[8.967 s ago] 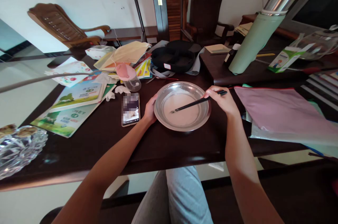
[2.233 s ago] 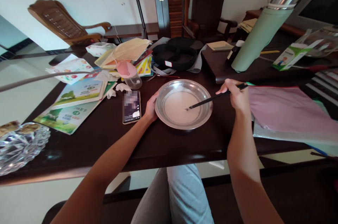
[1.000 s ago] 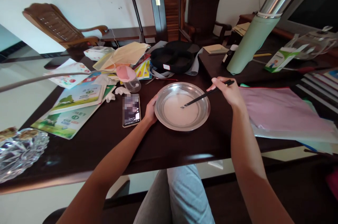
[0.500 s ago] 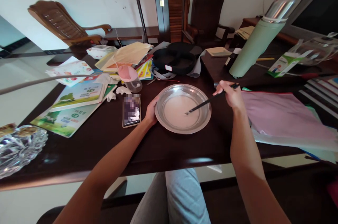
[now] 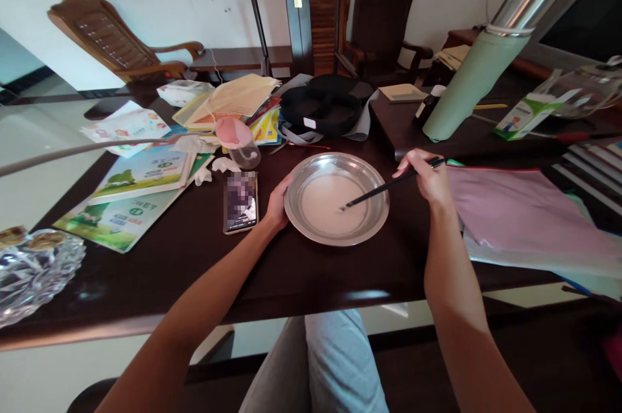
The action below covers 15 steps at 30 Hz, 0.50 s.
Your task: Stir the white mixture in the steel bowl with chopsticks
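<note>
A shallow metal bowl [image 5: 374, 222] stands on the dark table in front of me, with a pale, milky pinkish liquid [image 5: 325, 205] inside. My left hand [image 5: 278, 204] grips the bowl's left rim, its fingers partly hidden behind the side. Black chopsticks [image 5: 379, 190] are held in my right hand [image 5: 425, 174], beyond the bowl's right edge. They slant down to the left over the rim, and their tips dip into the liquid near the middle. A phone [image 5: 241, 202] with a lit screen lies just left of my left hand.
A tall green thermos [image 5: 479, 85] stands at the back right, near a small carton [image 5: 527, 116]. Pink folders [image 5: 525, 205] lie right of my right arm. Booklets [image 5: 140, 176], a pink-lidded cup [image 5: 240, 141] and a black bag [image 5: 323, 105] sit behind and left. A glass dish [image 5: 41, 277] is far left.
The chopstick tips have shifted slightly left in the liquid, and my right hand has moved a little. My left hand keeps its place on the bowl. The view has tilted slightly.
</note>
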Each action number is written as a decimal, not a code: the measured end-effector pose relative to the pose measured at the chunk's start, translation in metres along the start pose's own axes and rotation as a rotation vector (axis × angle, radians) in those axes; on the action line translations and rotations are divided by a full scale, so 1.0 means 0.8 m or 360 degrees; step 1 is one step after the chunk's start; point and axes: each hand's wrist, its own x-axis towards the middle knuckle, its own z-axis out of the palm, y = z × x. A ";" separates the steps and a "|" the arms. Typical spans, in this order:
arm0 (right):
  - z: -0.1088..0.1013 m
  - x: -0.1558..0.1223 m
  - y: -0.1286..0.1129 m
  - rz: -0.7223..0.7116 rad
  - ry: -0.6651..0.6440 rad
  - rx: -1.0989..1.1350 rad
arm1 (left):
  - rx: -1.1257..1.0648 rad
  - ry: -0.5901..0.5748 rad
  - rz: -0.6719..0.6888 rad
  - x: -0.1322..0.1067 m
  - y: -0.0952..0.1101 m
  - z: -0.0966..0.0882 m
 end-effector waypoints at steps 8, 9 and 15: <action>0.019 -0.001 -0.011 -0.0106 -0.0236 -0.0120 | 0.0010 0.0017 -0.0008 0.001 -0.002 -0.002; 0.014 0.000 -0.009 -0.0113 -0.0124 -0.0123 | 0.0014 -0.0001 0.0003 0.001 -0.001 -0.002; 0.005 -0.001 0.000 0.0042 -0.0165 0.0111 | 0.0043 -0.0038 0.0013 0.001 0.000 -0.003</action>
